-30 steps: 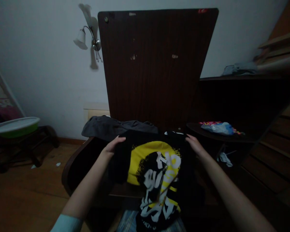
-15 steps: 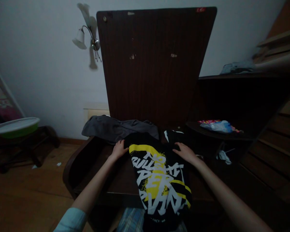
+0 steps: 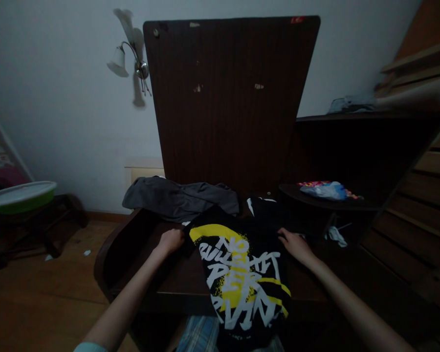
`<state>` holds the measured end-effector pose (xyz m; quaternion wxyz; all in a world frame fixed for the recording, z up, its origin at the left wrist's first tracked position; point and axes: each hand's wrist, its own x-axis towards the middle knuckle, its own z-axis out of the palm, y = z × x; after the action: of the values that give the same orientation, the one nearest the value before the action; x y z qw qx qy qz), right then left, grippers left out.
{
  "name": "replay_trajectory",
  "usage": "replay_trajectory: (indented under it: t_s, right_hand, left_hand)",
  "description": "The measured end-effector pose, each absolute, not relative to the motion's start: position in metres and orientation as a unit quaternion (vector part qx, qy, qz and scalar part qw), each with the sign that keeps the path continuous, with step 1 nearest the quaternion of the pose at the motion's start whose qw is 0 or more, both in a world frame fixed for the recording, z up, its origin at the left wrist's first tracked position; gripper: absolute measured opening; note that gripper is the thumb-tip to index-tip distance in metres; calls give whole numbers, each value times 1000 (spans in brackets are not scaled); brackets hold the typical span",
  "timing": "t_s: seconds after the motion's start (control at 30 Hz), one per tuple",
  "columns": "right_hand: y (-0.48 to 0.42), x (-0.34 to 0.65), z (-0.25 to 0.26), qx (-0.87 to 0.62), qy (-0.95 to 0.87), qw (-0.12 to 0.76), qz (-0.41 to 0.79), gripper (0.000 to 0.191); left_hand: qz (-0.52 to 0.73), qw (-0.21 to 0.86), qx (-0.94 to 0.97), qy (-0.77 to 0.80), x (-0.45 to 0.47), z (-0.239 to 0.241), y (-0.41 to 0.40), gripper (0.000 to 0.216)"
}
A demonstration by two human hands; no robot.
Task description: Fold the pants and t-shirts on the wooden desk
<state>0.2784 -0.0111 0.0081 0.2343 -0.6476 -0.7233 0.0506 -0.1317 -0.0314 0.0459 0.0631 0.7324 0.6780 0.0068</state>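
A black T-shirt (image 3: 242, 274) with a yellow and white print lies on a dark wooden table (image 3: 132, 249), its lower part hanging over the near edge. My left hand (image 3: 170, 240) is closed on the shirt's left edge. My right hand (image 3: 295, 243) rests on the shirt's right edge with its fingers curled over the cloth. Both hands sit near the shirt's top, level with each other.
A grey garment (image 3: 179, 198) lies crumpled at the table's far side, another dark garment (image 3: 264, 208) beside it. A tall dark board (image 3: 231, 102) stands behind. A shelf with a colourful bag (image 3: 324, 189) is at the right; a green basin (image 3: 20, 195) at the left.
The shirt was held up by its top corners, then laid down on the table folded over. My hands have moved apart and nearer along its side edges.
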Motion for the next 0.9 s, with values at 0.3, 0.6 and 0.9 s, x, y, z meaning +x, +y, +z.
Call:
replay_trajectory:
  t_s: [0.3, 0.6, 0.9]
  right_hand:
    - [3, 247, 59, -638, -646, 402, 120, 15]
    - [-13, 255, 72, -643, -683, 294, 184, 38]
    - [-72, 294, 137, -511, -738, 312, 312, 25]
  left_hand:
    - [0, 86, 789, 608, -125, 68, -34, 38]
    - [159, 124, 717, 667, -117, 28, -9, 59]
    - [391, 472, 628, 480, -154, 111, -60, 35]
